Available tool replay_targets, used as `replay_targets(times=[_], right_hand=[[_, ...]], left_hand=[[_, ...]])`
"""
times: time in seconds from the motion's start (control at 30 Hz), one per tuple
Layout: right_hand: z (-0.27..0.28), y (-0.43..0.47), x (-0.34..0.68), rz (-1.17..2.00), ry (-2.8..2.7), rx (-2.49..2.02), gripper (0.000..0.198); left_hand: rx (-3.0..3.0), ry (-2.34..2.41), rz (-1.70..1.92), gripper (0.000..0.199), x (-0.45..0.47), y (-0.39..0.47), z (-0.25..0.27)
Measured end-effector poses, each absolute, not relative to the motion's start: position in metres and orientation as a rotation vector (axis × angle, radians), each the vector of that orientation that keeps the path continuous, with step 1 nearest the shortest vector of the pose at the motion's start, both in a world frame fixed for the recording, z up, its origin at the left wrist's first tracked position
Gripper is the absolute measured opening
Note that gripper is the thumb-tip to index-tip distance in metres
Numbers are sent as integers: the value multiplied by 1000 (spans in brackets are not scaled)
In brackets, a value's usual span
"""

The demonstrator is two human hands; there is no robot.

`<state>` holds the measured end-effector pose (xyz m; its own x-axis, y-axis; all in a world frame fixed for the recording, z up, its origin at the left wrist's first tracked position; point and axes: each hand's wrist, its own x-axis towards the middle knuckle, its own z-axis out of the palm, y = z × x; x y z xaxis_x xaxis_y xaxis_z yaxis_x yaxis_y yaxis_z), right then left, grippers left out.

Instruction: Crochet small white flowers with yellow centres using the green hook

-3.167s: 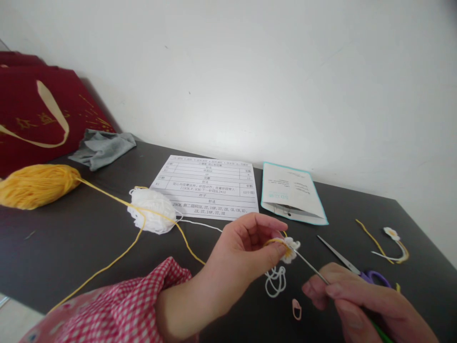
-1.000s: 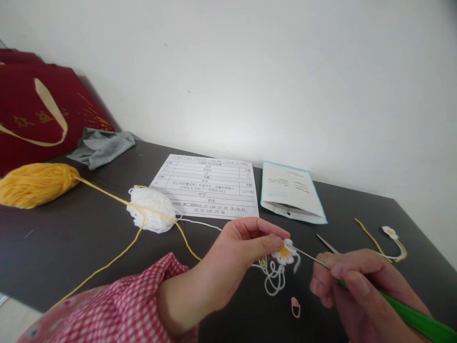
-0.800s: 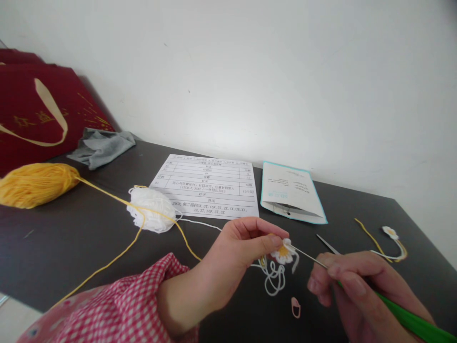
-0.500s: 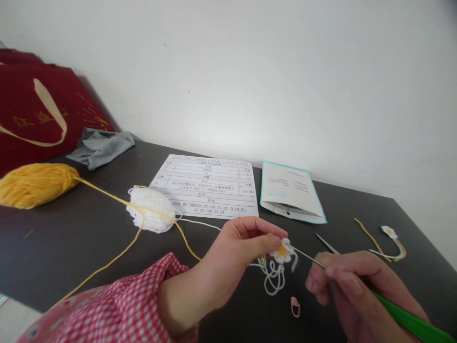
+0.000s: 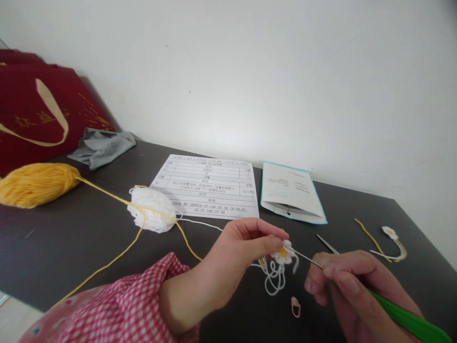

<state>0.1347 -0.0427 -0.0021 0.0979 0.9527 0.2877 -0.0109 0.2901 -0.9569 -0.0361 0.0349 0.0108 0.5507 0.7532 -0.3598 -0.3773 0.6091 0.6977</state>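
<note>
Between thumb and fingers, my left hand pinches a small crocheted flower with white petals and a yellow centre. Loops of white yarn dangle below it. My right hand is closed around a crochet hook with a green handle. The hook's thin metal shaft points left, and its tip meets the flower's upper right edge; whether it passes through a stitch is too small to tell. A pink stitch marker lies on the table below the flower.
White yarn and a yellow skein lie left, strands trailing. Behind are a printed sheet, a white packet, a grey cloth and a red bag. A second flower and a pointed metal tip are right.
Almost nothing differs. The hook and my right hand have shifted very slightly left, while the left hand keeps its pinch on the flower.
</note>
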Motion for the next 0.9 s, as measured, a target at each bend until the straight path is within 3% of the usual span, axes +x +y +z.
replay_targets(times=[0.53,0.77,0.9], right_hand=[[0,-41,135,926,-1245,-983,13],[-1,-47,136,401,-1488,-1264,13],[-2,-47,134,292,-1710,-1347,13]], left_hand=[[602,618,737,11,-36,34,9],[636,620,771,18,-34,30,6],[653,590,756,18,-34,29,8]])
